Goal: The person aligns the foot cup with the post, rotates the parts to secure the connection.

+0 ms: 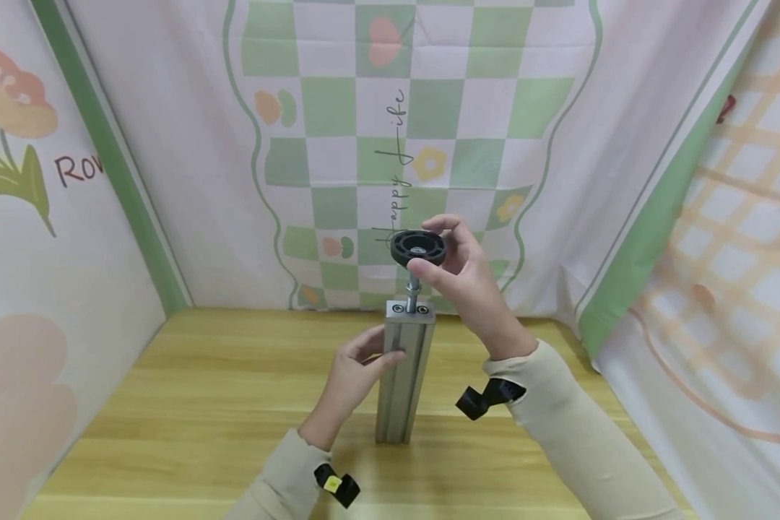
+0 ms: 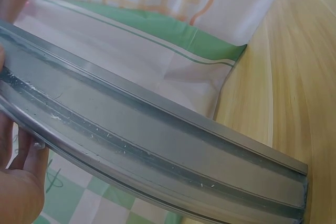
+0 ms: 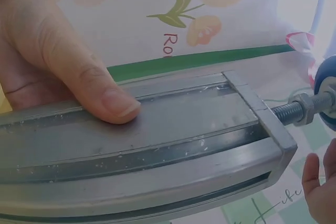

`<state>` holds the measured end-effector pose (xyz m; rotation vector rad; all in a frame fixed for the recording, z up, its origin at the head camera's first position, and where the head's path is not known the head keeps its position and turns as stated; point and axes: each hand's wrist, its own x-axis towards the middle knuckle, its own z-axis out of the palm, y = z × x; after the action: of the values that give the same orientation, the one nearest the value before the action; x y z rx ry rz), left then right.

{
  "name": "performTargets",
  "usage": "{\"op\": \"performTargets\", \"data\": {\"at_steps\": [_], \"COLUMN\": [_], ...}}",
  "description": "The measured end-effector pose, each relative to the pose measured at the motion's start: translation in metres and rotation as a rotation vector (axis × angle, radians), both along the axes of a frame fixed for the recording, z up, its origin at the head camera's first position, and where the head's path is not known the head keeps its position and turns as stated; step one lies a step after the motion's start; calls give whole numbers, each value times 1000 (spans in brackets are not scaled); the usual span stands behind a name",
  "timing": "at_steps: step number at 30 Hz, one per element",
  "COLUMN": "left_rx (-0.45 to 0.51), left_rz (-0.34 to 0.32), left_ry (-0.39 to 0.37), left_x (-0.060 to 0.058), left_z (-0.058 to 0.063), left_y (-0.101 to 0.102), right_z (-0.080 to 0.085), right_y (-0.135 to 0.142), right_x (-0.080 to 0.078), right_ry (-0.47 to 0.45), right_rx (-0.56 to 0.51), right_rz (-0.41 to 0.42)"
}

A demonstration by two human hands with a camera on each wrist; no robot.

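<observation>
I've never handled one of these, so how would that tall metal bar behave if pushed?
The metal bar is probably stiff, its edges straight in the head view. Tall on a small end, it could tip without the left hand gripping it. Its smooth faces might feel slippery.

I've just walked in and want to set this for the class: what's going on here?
A person's left hand grips an upright metal profile at a wooden table. The right hand's thumb and fingers curve round a black foot on a threaded rod. The rod stands out of the end plate, with a nut clear of it.
</observation>
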<state>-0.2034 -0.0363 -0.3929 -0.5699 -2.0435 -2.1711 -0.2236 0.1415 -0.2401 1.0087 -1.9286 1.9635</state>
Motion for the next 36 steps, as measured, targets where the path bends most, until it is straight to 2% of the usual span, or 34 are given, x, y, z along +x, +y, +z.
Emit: {"op": "performTargets", "data": {"at_steps": [5,9,12,22,30,36], "left_rx": [-1,1,-1,-7,-4,-2], "left_rz": [3,5,4,0,-2,1], "left_ry": [-10,-20,-18,-15,-20,-13], "left_x": [-1,-2,-2,-1,-2,-2], "left_z": [-1,-2,-3,-3,-3,-3], "left_y": [0,1,1,0,-1,-1], "right_z": [0,1,2,-1,-2,-1], "right_y": [1,2,4,10,10,7], "right_x": [-3,-7,-11,-24,-22,-20], "right_ry": [77,58,25,-103,-150,-131], "right_rx": [42,23,-10,-68,-86,-81], "right_rz": [-25,86,208,474,477,464]}}
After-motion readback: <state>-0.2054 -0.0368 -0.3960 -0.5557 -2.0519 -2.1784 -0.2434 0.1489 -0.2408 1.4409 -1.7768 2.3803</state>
